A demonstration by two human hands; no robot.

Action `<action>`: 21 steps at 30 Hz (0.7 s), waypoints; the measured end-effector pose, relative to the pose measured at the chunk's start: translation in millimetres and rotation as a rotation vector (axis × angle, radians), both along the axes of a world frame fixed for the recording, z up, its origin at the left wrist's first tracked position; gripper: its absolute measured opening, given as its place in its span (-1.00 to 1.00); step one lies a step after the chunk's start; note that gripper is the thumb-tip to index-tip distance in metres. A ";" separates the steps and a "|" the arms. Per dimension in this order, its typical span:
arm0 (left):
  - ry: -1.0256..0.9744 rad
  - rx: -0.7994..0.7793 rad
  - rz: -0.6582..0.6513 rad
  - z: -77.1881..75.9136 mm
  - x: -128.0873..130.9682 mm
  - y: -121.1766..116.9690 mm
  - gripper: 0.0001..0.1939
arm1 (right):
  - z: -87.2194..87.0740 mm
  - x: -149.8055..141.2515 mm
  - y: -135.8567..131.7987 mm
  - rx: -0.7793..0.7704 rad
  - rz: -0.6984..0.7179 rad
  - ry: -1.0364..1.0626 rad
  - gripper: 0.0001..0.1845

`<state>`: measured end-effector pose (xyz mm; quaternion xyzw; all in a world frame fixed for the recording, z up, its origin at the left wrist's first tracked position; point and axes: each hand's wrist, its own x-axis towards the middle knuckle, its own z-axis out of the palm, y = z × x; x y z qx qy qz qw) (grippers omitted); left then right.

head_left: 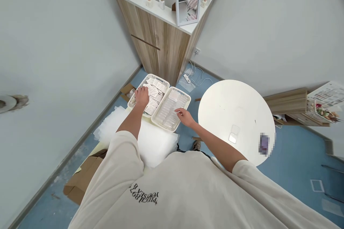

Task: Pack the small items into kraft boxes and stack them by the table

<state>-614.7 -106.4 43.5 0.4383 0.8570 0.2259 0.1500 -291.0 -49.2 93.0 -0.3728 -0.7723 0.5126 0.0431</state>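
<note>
Two white plastic baskets stand side by side. My left hand [142, 96] rests over the left basket [148, 116], among small white printed packets [153, 90]. Its fingers curl downward, and whatever is under them is hidden. At the right edge of the other basket [175, 128], my right hand [185, 116] has thumb and fingers pinched together; a small pale bit shows at the tips, too small to name. Rows of clear plastic cases [166, 112] fill this basket, with one square clear case [174, 95] lying on top.
To the right is a round white table [225, 96] bearing an opened clear case [233, 134] and a blurred purple object [264, 144]. White wrapping [154, 143] lies below the baskets, near a cardboard box [86, 175]. Ahead stands a wooden counter [161, 39]; a power strip [186, 78] sits beside it.
</note>
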 end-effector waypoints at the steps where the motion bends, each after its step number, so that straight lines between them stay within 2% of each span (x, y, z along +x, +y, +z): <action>1: 0.013 -0.007 -0.013 -0.4 -0.9 -0.7 -0.60 | -0.7 0.5 0.8 -0.001 -0.001 -0.002 -0.68; 4: 0.032 -0.019 -0.021 3.2 0.2 -3.2 -0.59 | -3.5 1.9 2.3 -0.002 -0.009 0.005 -0.68; 7: 0.024 -0.008 -0.004 13.2 8.1 -2.7 -0.56 | -8.0 3.7 3.7 -0.002 -0.016 0.024 -0.67; 12: -0.075 0.128 -0.050 34.1 44.7 14.3 -0.40 | -17.5 11.7 11.9 -0.029 -0.106 0.061 -0.69; 16: -0.306 0.287 -0.114 44.3 104.4 40.4 -0.26 | -18.8 28.6 26.3 -0.119 -0.261 0.128 -0.71; 21: -0.607 0.358 -0.160 41.8 211.8 62.4 -0.18 | -10.5 70.2 43.2 -0.279 -0.530 0.196 -0.71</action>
